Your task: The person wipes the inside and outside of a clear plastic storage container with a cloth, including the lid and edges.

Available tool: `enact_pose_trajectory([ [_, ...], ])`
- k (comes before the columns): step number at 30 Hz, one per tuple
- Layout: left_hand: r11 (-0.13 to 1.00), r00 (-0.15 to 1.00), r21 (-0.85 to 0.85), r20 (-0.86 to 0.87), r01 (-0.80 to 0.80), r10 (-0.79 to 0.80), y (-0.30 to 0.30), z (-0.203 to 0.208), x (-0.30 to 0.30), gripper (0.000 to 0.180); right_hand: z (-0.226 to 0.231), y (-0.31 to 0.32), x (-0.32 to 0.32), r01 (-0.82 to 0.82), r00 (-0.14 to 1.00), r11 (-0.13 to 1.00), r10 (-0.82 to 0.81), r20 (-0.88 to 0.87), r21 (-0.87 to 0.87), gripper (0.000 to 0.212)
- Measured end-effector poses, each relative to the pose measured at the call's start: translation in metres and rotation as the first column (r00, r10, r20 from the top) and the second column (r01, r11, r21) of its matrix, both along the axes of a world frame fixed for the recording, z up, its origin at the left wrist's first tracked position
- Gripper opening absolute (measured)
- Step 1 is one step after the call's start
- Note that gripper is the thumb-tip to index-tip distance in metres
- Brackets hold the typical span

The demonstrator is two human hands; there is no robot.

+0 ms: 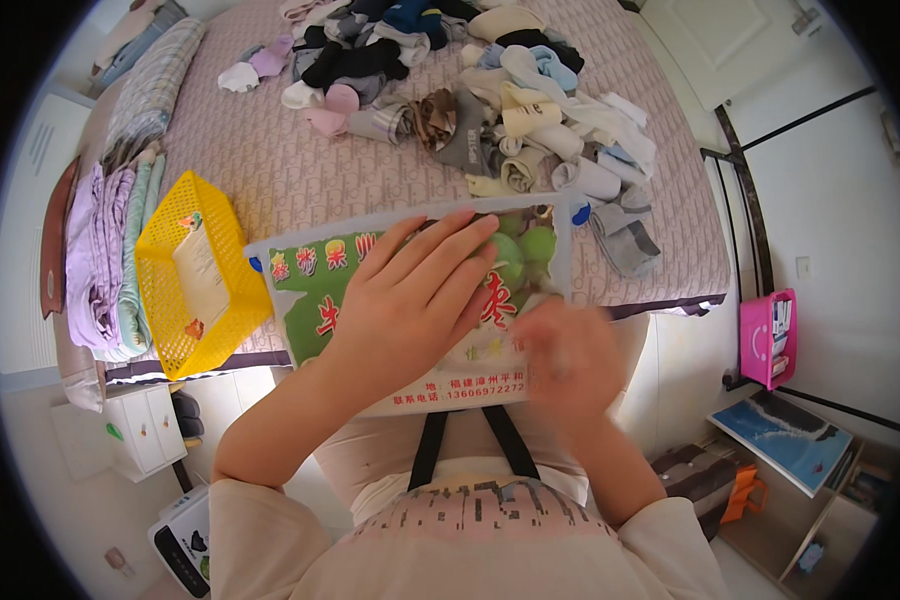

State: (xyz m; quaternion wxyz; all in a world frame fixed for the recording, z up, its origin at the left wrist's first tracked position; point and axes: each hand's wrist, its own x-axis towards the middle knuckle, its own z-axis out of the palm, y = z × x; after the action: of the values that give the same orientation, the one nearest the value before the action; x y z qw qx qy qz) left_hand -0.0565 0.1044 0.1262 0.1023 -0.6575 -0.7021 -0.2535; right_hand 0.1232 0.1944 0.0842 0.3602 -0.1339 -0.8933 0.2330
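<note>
The box (475, 358) lies under the left hand's (410, 295) slightly spread fingers; right fingers (542, 325) blur, grip unclear; bare bed (290, 180) beyond its far edge.

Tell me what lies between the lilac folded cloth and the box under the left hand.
The head view shows pale green cloth, then the yellow basket, between the lilac folded cloth and the box.

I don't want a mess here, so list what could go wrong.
The plastic storage box appears to jut past the front edge of the bed and might tip if the left hand on top presses unevenly. The yellow basket sits near that edge and could get bumped off.
</note>
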Motion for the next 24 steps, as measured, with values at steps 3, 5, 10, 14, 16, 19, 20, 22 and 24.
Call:
enact_pose_trajectory([
  [3,1.000,1.000,0.003,0.005,0.023,-0.023,0.008,0.001,-0.004,0.035,0.016,-0.020,0.008,-0.139,0.987,0.990,0.141,0.078,-0.037,0.014],
  [5,0.999,0.999,0.003,0.039,0.035,-0.035,0.001,0.001,-0.005,0.037,0.012,-0.012,0.013,0.013,0.999,0.982,-0.006,0.038,-0.188,0.015],
  [10,0.995,0.995,0.039,0.053,0.088,-0.090,-0.003,0.003,-0.003,0.039,0.011,0.044,0.041,0.232,0.973,0.587,-0.127,0.195,-0.776,0.040],
  [14,0.972,0.964,-0.009,0.127,0.236,-0.233,0.025,0.024,0.006,0.037,-0.005,0.044,0.030,0.062,0.986,0.818,0.038,0.161,-0.572,0.084],
  [16,0.947,0.946,-0.095,0.137,0.307,-0.293,0.040,0.026,0.004,0.035,-0.009,0.043,0.028,-0.014,0.988,0.873,0.086,0.126,-0.487,0.104],
  [19,0.878,0.898,-0.203,0.176,0.434,-0.403,0.061,0.023,-0.015,0.030,-0.003,0.042,0.029,-0.031,0.964,0.825,0.173,0.200,-0.565,0.119],
  [20,0.851,0.874,-0.219,0.215,0.478,-0.435,0.064,0.025,-0.022,0.028,-0.003,0.042,0.028,-0.039,0.960,0.821,0.189,0.205,-0.570,0.121],
  [22,0.824,0.837,-0.199,0.277,0.530,-0.471,0.066,0.019,-0.031,0.024,-0.009,0.037,0.027,0.002,0.948,0.828,0.178,0.265,-0.561,0.123],
  [24,0.834,0.822,-0.133,0.306,0.536,-0.479,0.067,0.013,-0.035,0.020,-0.019,0.035,0.024,0.020,0.954,0.852,0.140,0.265,-0.523,0.121],
])
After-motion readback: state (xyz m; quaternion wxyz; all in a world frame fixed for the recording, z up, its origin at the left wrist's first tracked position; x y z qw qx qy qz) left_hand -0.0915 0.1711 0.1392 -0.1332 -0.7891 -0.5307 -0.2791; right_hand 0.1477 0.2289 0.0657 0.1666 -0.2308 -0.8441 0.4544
